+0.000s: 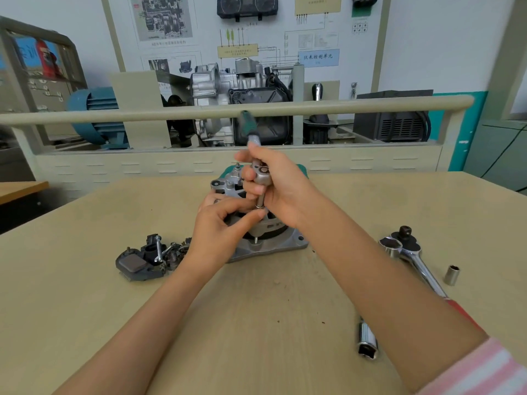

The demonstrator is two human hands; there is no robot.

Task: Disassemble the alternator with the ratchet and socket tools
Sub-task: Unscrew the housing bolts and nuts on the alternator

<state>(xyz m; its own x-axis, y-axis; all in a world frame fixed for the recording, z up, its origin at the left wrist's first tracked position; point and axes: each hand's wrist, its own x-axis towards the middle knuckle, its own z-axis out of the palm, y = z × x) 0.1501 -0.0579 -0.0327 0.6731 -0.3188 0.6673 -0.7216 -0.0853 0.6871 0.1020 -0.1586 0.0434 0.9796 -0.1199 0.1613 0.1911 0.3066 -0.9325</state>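
Note:
The grey alternator [268,246] stands on its flange in the middle of the table, partly hidden behind both hands. My right hand [279,189] grips the head of a small ratchet [262,173] whose green handle [246,125] points up and away. A slim socket [260,199] hangs from the ratchet head down toward the alternator's top. My left hand [219,232] rests against the alternator body, thumb and forefinger pinching at the socket's lower end.
Removed black and metal alternator parts [148,259] lie to the left. A larger chrome ratchet [410,252] with a red grip lies at the right, beside a small socket [452,275]. A bigger socket [368,342] lies near my right forearm. A railing [114,116] runs behind the table.

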